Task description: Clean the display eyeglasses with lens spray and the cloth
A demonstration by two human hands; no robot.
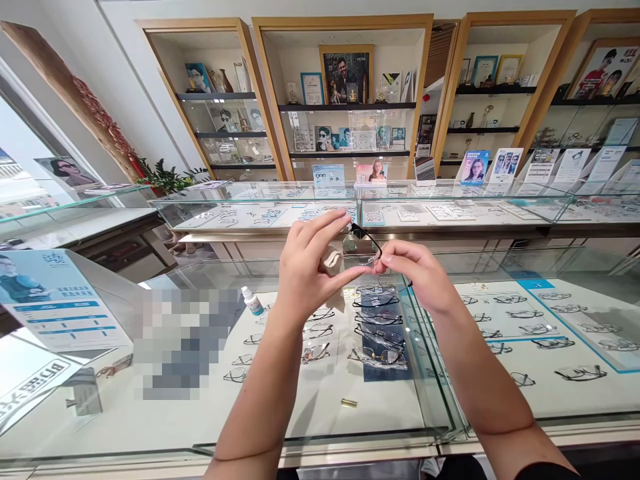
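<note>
A pair of black-framed eyeglasses is held up above the glass display counter, between my two hands. My left hand spans it, fingertips at the upper end and thumb reaching to the lower end. Tucked in that palm is a crumpled beige cloth. With thumb and forefinger, my right hand pinches the right end of the eyeglasses. My fingers cover parts of the frame. Below the hands, rows of eyeglasses lie inside the counter.
A small white bottle stands on the counter left of my left arm. Nearer me lies a small gold-coloured cylinder. A printed sign stands far left. Across the aisle is another glass showcase, with shelves behind.
</note>
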